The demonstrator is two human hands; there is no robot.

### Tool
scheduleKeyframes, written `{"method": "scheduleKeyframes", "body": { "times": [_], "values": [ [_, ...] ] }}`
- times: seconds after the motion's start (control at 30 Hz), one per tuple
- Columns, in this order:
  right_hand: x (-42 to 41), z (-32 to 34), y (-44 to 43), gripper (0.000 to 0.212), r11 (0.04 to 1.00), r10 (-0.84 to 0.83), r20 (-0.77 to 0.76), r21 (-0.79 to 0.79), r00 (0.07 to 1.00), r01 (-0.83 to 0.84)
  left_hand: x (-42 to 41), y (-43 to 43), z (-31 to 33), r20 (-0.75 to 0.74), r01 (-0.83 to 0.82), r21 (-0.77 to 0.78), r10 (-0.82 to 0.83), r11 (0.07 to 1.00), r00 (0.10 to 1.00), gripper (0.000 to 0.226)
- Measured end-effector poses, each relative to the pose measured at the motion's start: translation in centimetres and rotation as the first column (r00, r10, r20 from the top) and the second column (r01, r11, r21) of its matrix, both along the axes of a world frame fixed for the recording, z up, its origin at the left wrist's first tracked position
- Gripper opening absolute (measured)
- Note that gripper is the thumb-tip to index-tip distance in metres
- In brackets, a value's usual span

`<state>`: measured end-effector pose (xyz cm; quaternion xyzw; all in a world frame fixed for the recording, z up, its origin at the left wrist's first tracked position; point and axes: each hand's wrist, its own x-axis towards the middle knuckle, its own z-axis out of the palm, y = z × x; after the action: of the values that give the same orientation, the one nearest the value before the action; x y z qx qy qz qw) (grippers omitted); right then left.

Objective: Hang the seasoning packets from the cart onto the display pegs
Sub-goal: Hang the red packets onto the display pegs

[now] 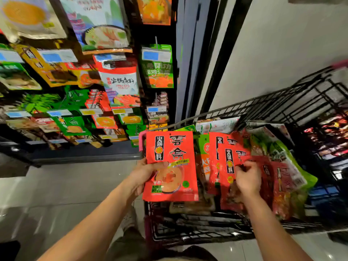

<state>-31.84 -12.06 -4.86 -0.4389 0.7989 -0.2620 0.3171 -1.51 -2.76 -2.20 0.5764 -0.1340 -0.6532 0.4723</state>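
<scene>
The display rack (75,81) fills the area above and left of the left hand; it carries rows of hanging seasoning packets with price tags (156,54) at the peg ends; one bare peg (156,41) projects above the green packets, well above both hands.

The cart (282,102), black wire, stands below and beyond the right hand; its basket holds a loose stack of packets (282,157), mostly red and green, leaning on one another.

The red packet (175,147) is clear of the cart, just left of the basket; long axis upright, top edge pointing away from the person toward the rack, printed face toward the camera.

The left hand (145,176) grips this packet at its left edge, about mid-height; thumb across the front, fingers behind.

A second red packet (228,157) stands in the basket just right of the first; long axis upright, top leaning slightly right.

The right hand (246,179) has its fingers curled; the fingertips pinch the right edge of the second red packet.
</scene>
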Motion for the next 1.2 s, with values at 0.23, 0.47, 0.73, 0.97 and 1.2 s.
{"method": "scheduleKeyframes", "body": {
  "times": [0.23,0.47,0.73,0.97,1.2],
  "values": [
    [-3.1,-2.1,0.3,0.117,0.926,0.138,-0.087,0.365,0.987,-0.098,-2.5,-1.4,-1.7,0.033,0.028,0.021,-0.029,0.999,0.999,0.065],
    [-4.1,-2.1,0.5,0.048,0.933,0.208,-0.243,0.34,0.947,-0.118,-2.9,-1.7,-2.3,0.081,0.031,0.018,-0.032,0.999,0.996,0.045],
    [-3.8,-0.9,1.5,0.017,0.953,0.294,-0.531,0.225,0.795,-0.202,-3.6,-2.3,-2.0,0.095,0.049,0.018,-0.051,0.999,0.994,0.044],
    [1.1,1.5,1.8,0.021,0.881,0.401,-0.463,-0.044,0.791,-0.472,-2.8,-2.4,-2.4,0.1,0.021,0.018,-0.023,1.0,0.995,0.046],
    [-0.6,0.3,0.9,0.065,0.92,0.391,-0.319,0.152,0.863,-0.36,-1.2,-2.0,-2.4,0.141,0.008,0.022,-0.011,1.0,0.99,0.046]
  ]
}}
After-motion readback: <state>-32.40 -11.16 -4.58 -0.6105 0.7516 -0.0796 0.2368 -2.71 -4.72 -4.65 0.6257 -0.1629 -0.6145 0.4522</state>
